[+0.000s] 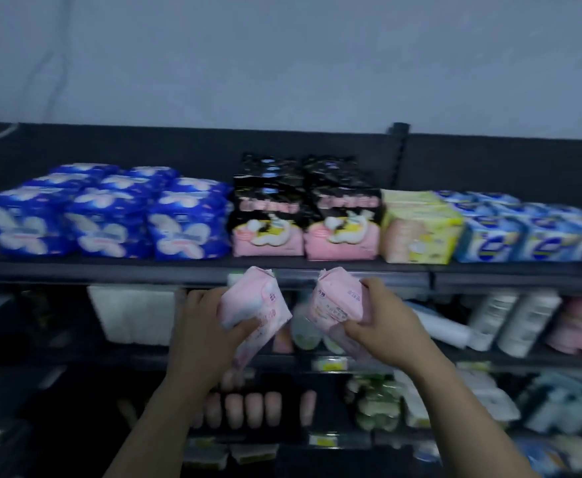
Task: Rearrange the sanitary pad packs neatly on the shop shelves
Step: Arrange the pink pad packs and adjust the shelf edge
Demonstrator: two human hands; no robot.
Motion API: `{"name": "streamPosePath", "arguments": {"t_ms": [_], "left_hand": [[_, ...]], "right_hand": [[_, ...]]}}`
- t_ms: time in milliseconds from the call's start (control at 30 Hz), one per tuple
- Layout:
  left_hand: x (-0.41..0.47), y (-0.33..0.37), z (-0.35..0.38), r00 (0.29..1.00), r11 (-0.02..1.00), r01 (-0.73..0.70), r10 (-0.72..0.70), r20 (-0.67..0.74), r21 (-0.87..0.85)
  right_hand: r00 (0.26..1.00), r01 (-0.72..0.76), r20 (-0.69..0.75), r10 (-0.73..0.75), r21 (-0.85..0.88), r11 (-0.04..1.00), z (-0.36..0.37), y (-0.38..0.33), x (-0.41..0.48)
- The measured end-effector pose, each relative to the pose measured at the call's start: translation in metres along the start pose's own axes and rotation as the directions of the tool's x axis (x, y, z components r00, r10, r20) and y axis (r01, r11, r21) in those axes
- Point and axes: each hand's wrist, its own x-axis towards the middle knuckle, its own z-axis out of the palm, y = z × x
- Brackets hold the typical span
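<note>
Holding, L hand (pixel 209 326): fingers curled round pale pink soft-plastic pad pack (pixel 258 299), gripped at lower half, top end tilted up.
R hand (pixel 386 324): fingers wrapped round second pink soft-plastic pad pack (pixel 337 299), same grip.
Pack location: both in air, just below front edge of dark top shelf (pixel 110 270), in front of black-and-pink pack stacks (pixel 303 219); packs apart, not touching.
Handling (est.): light, squashy, film wrap likely slick; no breakage risk, but creases if squeezed.
Grip pt: across broad faces, mid-body; avoid crimped end seams.
Shelf neighbours: dark blue packs (pixel 110 219) left, yellow-green pack (pixel 420 229) right.
Visibility: motion-blurred; print unreadable.
</note>
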Motion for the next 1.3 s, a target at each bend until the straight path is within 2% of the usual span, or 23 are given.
{"name": "streamPosePath", "arguments": {"t_ms": [133, 233, 367, 467, 633, 733, 1000, 1300], "left_hand": [[-0.010, 0.066, 0.074, 0.989, 0.994, -0.090, 0.097, 0.112, -0.066], [-0.019, 0.105, 0.131, 0.973, 0.982, -0.176, 0.185, 0.138, -0.074], [-0.025, 0.172, 0.180, 0.972, 0.958, -0.126, 0.171, 0.161, -0.256], [-0.024, 0.220, 0.212, 0.940, 0.949, -0.140, 0.217, 0.263, -0.284], [-0.010, 0.278, 0.272, 0.898, 0.916, -0.200, 0.314, 0.310, -0.347], [0.006, 0.313, 0.307, 0.870, 0.894, -0.250, 0.376, 0.319, -0.373], [0.062, 0.421, 0.391, 0.849, 0.851, -0.306, 0.447, 0.282, -0.428], [0.111, 0.522, 0.466, 0.857, 0.791, -0.217, 0.435, 0.277, -0.572]], "right_hand": [[0.993, -0.098, -0.068, 0.095, -0.043, 0.994, -0.056, 0.077, -0.024], [0.977, -0.167, -0.147, 0.155, -0.069, 0.984, -0.091, 0.129, -0.042], [0.941, -0.268, -0.237, 0.240, -0.092, 0.959, -0.134, 0.189, -0.065], [0.903, -0.332, -0.313, 0.295, -0.070, 0.941, -0.161, 0.227, -0.079], [0.836, -0.431, -0.410, 0.364, -0.081, 0.898, -0.197, 0.283, -0.085], [0.806, -0.473, -0.452, 0.382, -0.105, 0.875, -0.219, 0.315, -0.077], [0.745, -0.536, -0.533, 0.402, -0.120, 0.835, -0.297, 0.400, -0.022], [0.688, -0.600, -0.601, 0.408, -0.154, 0.785, -0.359, 0.494, 0.039]]}}
